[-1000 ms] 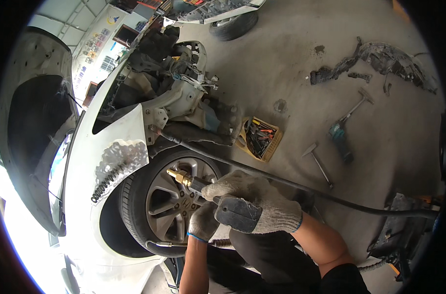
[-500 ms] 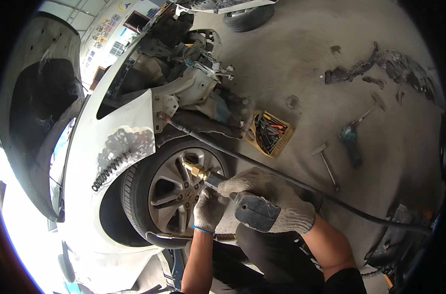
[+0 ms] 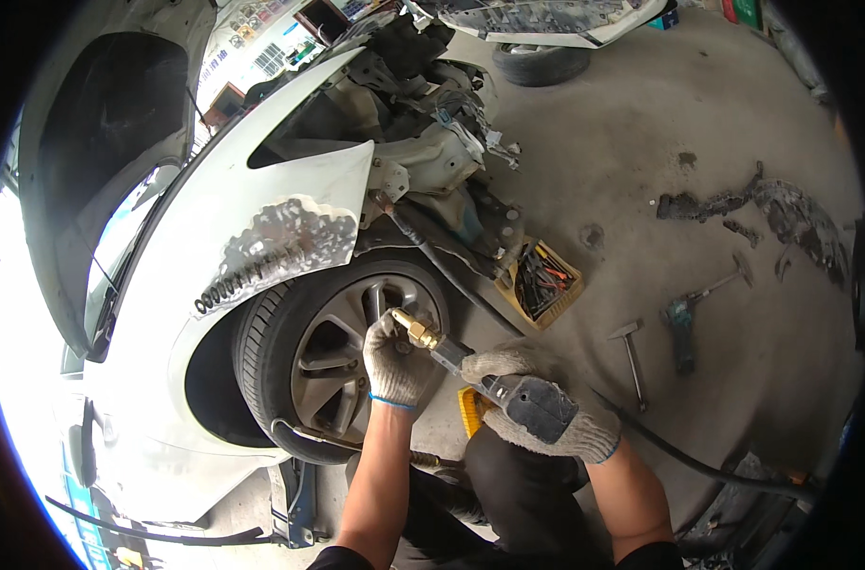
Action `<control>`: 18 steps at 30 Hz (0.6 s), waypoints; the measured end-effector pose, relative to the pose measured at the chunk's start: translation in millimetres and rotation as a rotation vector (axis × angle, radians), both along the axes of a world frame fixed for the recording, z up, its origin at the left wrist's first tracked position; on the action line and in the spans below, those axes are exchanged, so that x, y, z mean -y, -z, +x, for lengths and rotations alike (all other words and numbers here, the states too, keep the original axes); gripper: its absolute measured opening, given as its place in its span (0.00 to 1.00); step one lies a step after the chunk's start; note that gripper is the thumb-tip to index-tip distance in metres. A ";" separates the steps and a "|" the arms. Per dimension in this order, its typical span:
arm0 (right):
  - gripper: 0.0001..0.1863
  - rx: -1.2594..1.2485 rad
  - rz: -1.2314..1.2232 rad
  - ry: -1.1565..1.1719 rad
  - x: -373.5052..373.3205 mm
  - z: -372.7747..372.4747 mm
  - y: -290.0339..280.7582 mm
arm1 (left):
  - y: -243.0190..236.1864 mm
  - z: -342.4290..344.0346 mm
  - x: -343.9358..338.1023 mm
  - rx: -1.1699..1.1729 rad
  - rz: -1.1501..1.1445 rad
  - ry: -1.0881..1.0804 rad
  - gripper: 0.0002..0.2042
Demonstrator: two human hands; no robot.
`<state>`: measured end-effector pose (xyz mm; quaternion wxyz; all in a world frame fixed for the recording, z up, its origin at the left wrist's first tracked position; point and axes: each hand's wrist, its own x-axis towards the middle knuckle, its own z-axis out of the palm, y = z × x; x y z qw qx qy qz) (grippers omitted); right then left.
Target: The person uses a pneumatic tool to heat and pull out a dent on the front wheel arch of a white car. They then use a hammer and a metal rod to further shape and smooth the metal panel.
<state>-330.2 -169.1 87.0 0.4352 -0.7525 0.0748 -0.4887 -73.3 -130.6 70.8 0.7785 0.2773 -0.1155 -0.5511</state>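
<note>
The white car (image 3: 157,399) takes up the left of the view, its black-lined hood (image 3: 109,104) raised and its front end stripped to bare structure, so I judge the opening-up to be done. The fender (image 3: 199,209) looks only partway through: a ragged patch (image 3: 285,233) is ground back to metal, not smooth and not repainted, which leaves the surface and its finish to do. The front wheel (image 3: 342,361) is on the car, just below that patch. A thick black cable (image 3: 461,285) runs from exposed metal ahead of the fender, behind the right hand and off across the floor. On the floor beyond lie a yellow basket (image 3: 563,302) of tools, a teal power tool (image 3: 681,332) and a hammer (image 3: 632,361). Of the two gloved hands, the right hand (image 3: 537,404) grips a dark handheld tool (image 3: 448,355), held in front of the wheel and well apart from the patch. The left hand (image 3: 394,366) curls at its front; whether it pinches anything I cannot tell. A row of small rings (image 3: 247,283) stands along the patch's lower edge, not yet removed. Smallest is the tool's brass tip (image 3: 415,330), touching nothing on the fender
</note>
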 end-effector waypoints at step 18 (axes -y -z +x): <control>0.21 -0.048 -0.069 -0.037 -6.3 5.2 -20.3 | -17.0 3.8 1.7 0.094 -0.012 -0.090 0.10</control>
